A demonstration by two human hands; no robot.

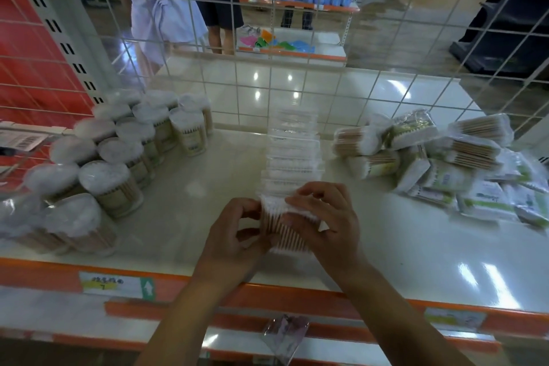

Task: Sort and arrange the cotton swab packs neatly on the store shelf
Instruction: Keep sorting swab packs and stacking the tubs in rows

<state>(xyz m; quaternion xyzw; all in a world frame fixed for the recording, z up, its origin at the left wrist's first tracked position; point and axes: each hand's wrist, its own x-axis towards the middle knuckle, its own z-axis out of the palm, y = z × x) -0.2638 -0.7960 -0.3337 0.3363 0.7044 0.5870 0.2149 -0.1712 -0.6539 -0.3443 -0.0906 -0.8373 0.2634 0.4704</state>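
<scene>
A clear flat pack of wooden cotton swabs (pixel 286 230) sits at the near end of a row of like packs (pixel 292 151) that runs back across the white shelf (pixel 386 241). My left hand (pixel 234 235) grips the pack's left side. My right hand (pixel 323 217) grips its top and right side, fingers curled over the edge. Round tubs of swabs (pixel 118 154) stand in rows on the left. Bagged swab packs (pixel 445 163) lie in a loose heap on the right.
A white wire grid (pixel 297 83) closes the shelf's back. The orange front rail (pixel 267 291) carries price labels. A lower shelf holds a small clear packet (pixel 286 333). Two people (pixel 190 3) stand in the aisle beyond the grid, and a red perforated panel (pixel 35 53) stands left.
</scene>
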